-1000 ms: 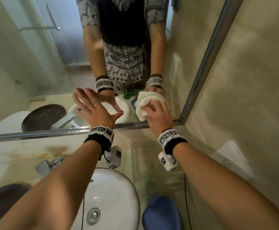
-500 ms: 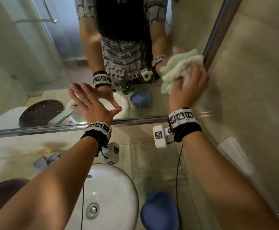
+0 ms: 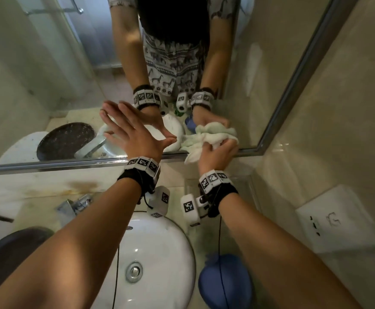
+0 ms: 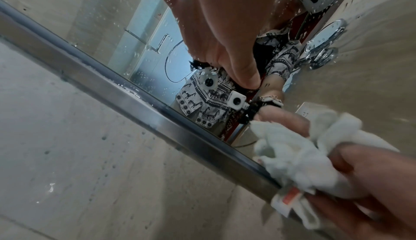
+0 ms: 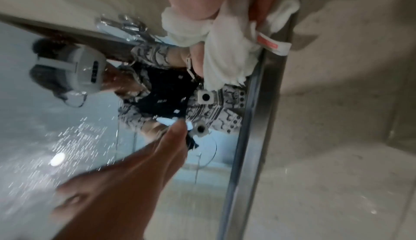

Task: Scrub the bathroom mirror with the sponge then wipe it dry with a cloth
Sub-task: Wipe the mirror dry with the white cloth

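Observation:
The mirror (image 3: pixel 48 70) fills the wall above the sink, framed in metal (image 3: pixel 48 167). My right hand (image 3: pixel 215 152) grips a bunched white cloth (image 3: pixel 206 139) and presses it against the glass at the mirror's lower right corner. The cloth (image 4: pixel 299 156) carries a red and white label (image 5: pixel 273 45). My left hand (image 3: pixel 128 132) lies flat on the glass with fingers spread, just left of the cloth. Water droplets (image 5: pixel 74 147) speckle the mirror. No sponge is in view.
A white sink (image 3: pixel 159 253) with a drain sits below my arms. A blue object (image 3: pixel 224 284) lies on the counter at the right. A metal tap (image 3: pixel 75 205) stands at the left. A white socket plate (image 3: pixel 333 221) is on the right wall.
My right hand swept the cloth up along the mirror's right edge, then back down to the lower right corner. The left hand stayed flat on the glass.

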